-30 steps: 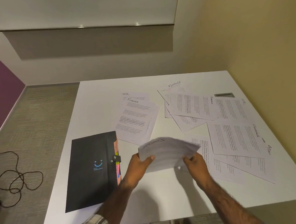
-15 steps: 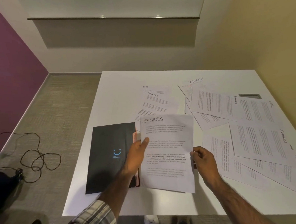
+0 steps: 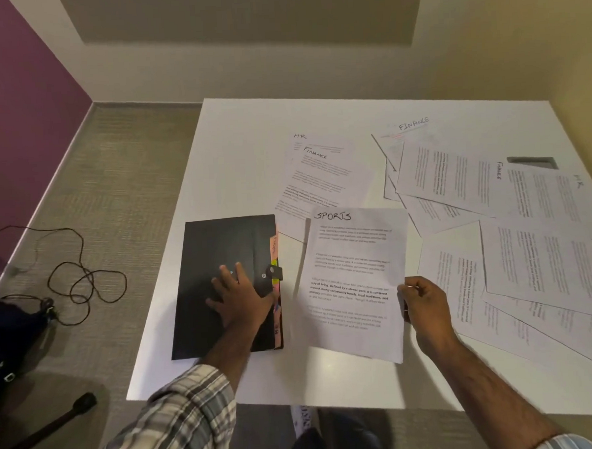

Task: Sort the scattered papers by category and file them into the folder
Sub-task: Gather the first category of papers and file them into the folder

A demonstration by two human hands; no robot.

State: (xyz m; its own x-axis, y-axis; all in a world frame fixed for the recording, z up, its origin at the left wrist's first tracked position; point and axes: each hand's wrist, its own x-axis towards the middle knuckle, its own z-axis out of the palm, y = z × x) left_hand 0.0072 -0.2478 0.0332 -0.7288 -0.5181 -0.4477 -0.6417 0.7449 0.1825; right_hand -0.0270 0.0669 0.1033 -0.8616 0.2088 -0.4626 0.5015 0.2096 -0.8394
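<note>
A white sheet headed SPORTS [image 3: 354, 283] hangs just above the table's front, and my right hand [image 3: 424, 307] pinches its right edge. My left hand [image 3: 238, 297] lies flat, fingers spread, on the closed black folder [image 3: 207, 263], which lies at the table's front left with coloured tabs showing along its right side. Two overlapping sheets marked HR and FINANCE [image 3: 323, 175] lie behind the folder. Several more printed sheets, marked FINANCE [image 3: 450, 178] or HR [image 3: 553, 193], are spread over the right half of the table.
The white table [image 3: 242, 134] stands in a room corner, with a wall close on the right. A small grey slot [image 3: 533, 162] sits in the tabletop at the far right. On the carpet to the left lie a looped black cable [image 3: 85, 280] and a dark bag [image 3: 9, 342].
My left hand let go of the SPORTS sheet and moved left onto the black folder. The right hand alone now holds the sheet. The camera has tilted further down.
</note>
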